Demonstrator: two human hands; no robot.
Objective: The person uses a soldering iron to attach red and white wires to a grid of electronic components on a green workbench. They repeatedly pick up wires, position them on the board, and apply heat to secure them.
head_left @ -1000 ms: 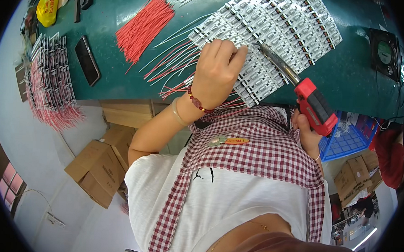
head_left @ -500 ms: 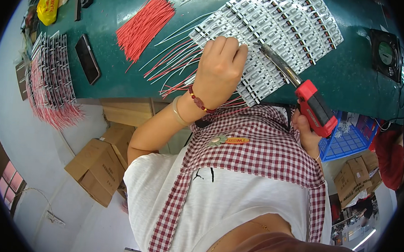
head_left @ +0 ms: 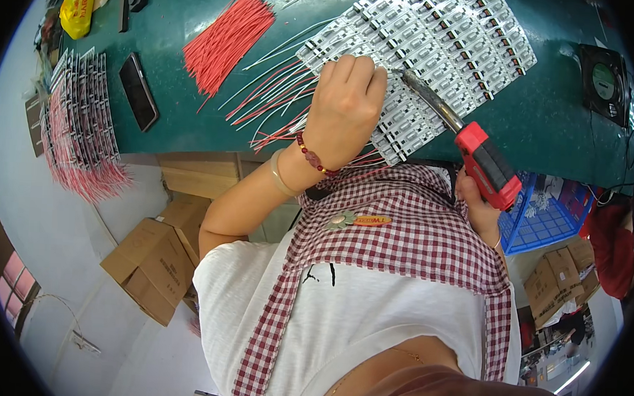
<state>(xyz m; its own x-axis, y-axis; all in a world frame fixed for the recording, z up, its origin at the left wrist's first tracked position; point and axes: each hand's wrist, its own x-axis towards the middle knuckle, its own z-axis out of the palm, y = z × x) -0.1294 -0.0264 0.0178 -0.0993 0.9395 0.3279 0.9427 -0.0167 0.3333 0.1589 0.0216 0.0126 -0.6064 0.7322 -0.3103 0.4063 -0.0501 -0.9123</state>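
A sheet of white circuit boards (head_left: pixel 446 50) lies at an angle on the green table, with red and white wires (head_left: pixel 275 99) trailing from its left side. Over the lower left of the sheet is my left hand (head_left: pixel 347 103), its fingers curled in a pinch. Whatever is between the fingertips is hidden under the hand. My right hand (head_left: pixel 478 210) grips a red and black soldering gun (head_left: pixel 487 164) by its handle. The gun's metal barrel slants up and left, its tip over the boards just right of my left fingers.
Left of the boards lie a bundle of red wires (head_left: pixel 228 43), a phone (head_left: pixel 137 92) and wired board strips (head_left: pixel 81 117) hanging over the edge. A black round-faced device (head_left: pixel 604 87) stands at right. Below are a blue crate (head_left: pixel 545 221) and cardboard boxes (head_left: pixel 152 268).
The soldering gun and my right hand have shifted slightly left. My left hand has moved a touch left and up, its fingers still pinched.
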